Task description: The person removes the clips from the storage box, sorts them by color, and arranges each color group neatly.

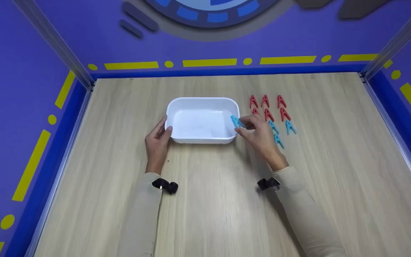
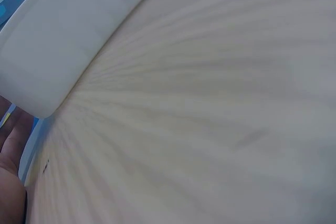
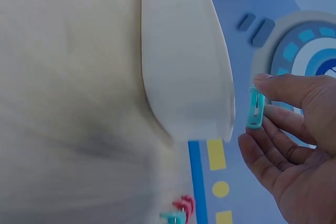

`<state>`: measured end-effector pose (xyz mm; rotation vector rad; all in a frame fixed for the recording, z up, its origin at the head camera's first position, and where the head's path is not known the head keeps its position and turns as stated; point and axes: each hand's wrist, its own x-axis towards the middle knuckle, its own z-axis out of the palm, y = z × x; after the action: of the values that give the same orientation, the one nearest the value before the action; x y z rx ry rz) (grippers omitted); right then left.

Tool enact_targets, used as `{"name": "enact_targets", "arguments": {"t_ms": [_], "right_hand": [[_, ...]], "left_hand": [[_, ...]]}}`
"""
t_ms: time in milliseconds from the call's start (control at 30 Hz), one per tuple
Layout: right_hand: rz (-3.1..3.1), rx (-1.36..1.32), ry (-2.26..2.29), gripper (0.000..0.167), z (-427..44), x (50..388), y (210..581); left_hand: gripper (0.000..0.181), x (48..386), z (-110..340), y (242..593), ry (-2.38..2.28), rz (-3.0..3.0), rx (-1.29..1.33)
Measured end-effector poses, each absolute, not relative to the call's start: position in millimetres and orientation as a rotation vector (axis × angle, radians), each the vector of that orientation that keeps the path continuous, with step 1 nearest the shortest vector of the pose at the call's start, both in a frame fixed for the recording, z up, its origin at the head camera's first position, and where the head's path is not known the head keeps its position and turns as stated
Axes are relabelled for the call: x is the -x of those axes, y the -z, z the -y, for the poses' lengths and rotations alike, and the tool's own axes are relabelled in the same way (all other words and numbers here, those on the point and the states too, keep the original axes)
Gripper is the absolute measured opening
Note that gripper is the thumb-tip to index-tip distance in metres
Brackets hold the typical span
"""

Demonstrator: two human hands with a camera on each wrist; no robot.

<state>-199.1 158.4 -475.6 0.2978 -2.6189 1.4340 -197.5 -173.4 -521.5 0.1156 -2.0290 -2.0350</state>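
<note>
My right hand (image 1: 261,137) pinches a light-blue clothespin (image 1: 237,121) between thumb and fingers at the right rim of a white plastic basin (image 1: 205,141). In the right wrist view this clothespin (image 3: 255,108) hangs from the fingertips, apart from the basin wall (image 3: 184,61). At the basin's left end, my left hand (image 1: 156,144) grips the rim, thumb at the near corner and fingers along the outer side. Nothing lies on the visible basin floor. Only part of the left hand (image 2: 13,145) enters the left wrist view, beside the basin (image 2: 58,35).
Right of the basin, several red clothespins (image 1: 269,115) lie in two rows, one partly behind the right hand. Three blue clothespins (image 1: 290,127) lie nearer. A wooden table (image 1: 209,200) carries everything, bounded by blue panels (image 1: 205,53) at the back and sides.
</note>
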Motion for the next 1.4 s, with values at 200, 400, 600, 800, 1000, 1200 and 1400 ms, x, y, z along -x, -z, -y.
{"name": "enact_targets", "arguments": {"t_ms": [200,400,600,800,1000,1200,1400], "right_hand": [[2.586,-0.232,-1.419,0.031,-184,192,482],[2.571,-0.178,-1.369,0.03,-211,186,488],[2.556,-0.142,-1.336,0.03,-239,177,496],[2.587,-0.019,-1.279,0.03,-264,167,502],[2.607,0.061,-1.236,0.032,-282,159,507],[2.647,0.165,-1.2,0.031,-291,156,509],[2.706,0.263,-1.178,0.032,-296,153,510]], "left_hand": [[0.048,197,174,521,2.034,2.023,-0.121],[0.051,198,172,521,2.063,2.002,-0.124],[0.055,199,171,521,2.074,1.984,-0.133],[0.056,199,168,520,2.047,1.983,-0.138],[0.058,199,167,520,1.986,2.016,-0.149],[0.06,198,167,521,1.975,2.026,-0.156],[0.059,197,168,522,1.978,2.023,-0.151]]}}
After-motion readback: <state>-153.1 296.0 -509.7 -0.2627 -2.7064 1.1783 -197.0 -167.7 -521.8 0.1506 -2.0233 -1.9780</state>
